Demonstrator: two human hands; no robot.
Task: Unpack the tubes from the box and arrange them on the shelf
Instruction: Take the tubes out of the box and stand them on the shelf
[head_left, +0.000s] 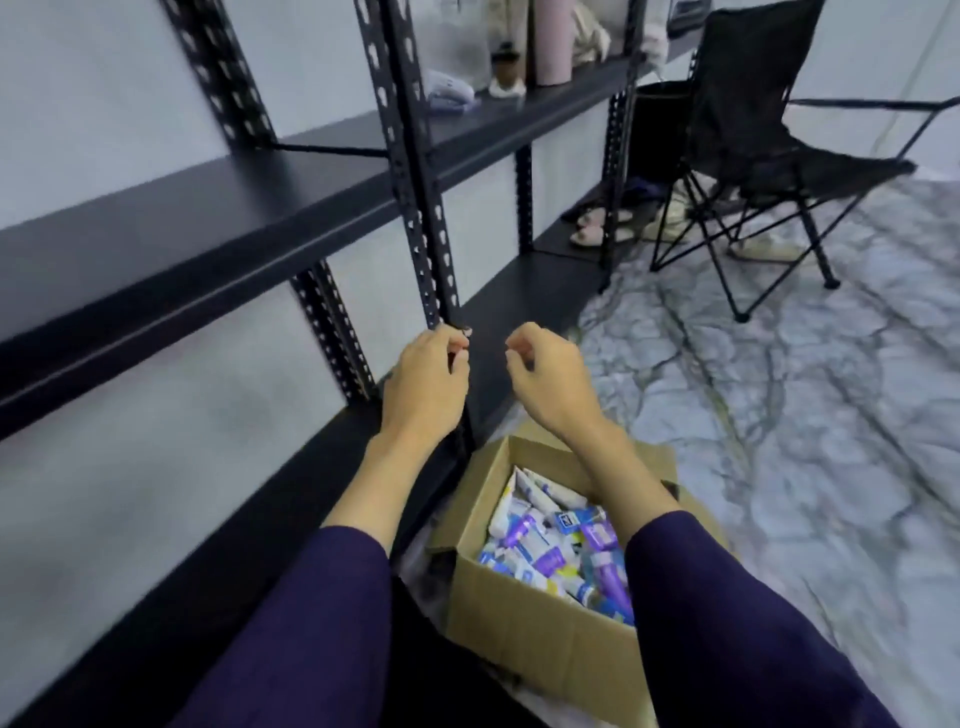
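Both empty: left hand (423, 382) and right hand (550, 376) loosely curled at frame centre. Best reach down into cardboard box (524, 639), lift few tubes (550, 551), line neatly on black shelf (218, 208).

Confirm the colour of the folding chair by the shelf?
Black, frame and fabric both: the folding chair shows clearly at upper right in the head view.
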